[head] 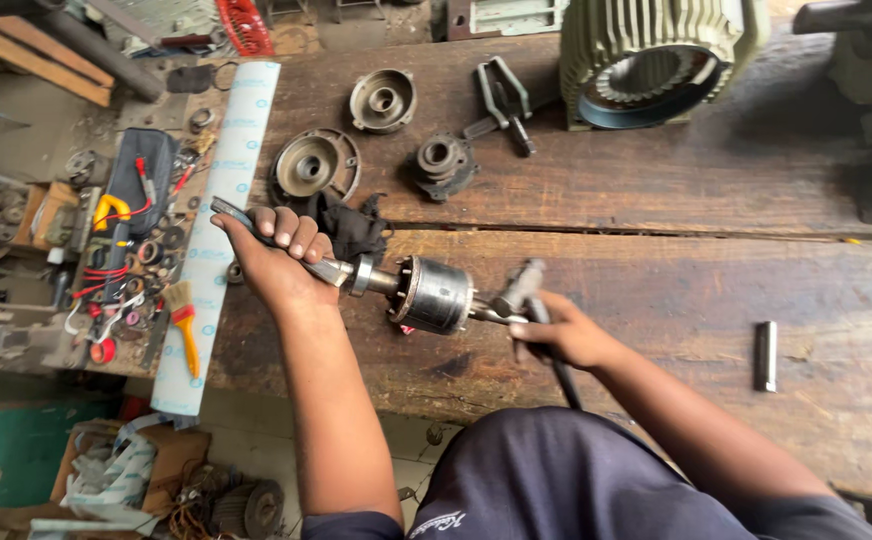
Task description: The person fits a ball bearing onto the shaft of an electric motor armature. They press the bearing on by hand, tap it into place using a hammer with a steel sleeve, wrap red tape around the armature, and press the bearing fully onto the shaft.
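The person's left hand (274, 262) is closed around the left end of a grey steel motor rotor with a ribbed cylindrical core on a long shaft (430, 295). The fingers (291, 228) curl over the shaft end, together with a dark flat tool handle (231, 212) that sticks out to the far left of the fist. The rotor lies level, just above the near plank of the worn brown wooden workbench (656, 290), between the two hands.

The right hand (556, 335) is wrapped shut around the dark handle of a steel hammer (528, 295). The hammer's head sits at the right end of the rotor shaft, touching it or just beside it; which of the two cannot be told.

A crumpled black cloth (351, 225) lies on the bench just beyond the left hand. Farther off lie two round dished metal end covers (316, 165) (382, 100), a small dark round bearing housing (441, 160) and a grey metal puller with hinged arms (501, 100). At the far edge stands a pale green finned motor casing with an open round mouth (656, 60). A short dark metal bar (765, 355) lies alone on the near right of the bench, well apart from the hands.

Along the left edge of the bench runs a long white roll of sheet material (218, 230). On it rests a small brush with a yellow handle (184, 325). Left of the roll sits a cluttered tray of small parts, rings and red wires (126, 270).
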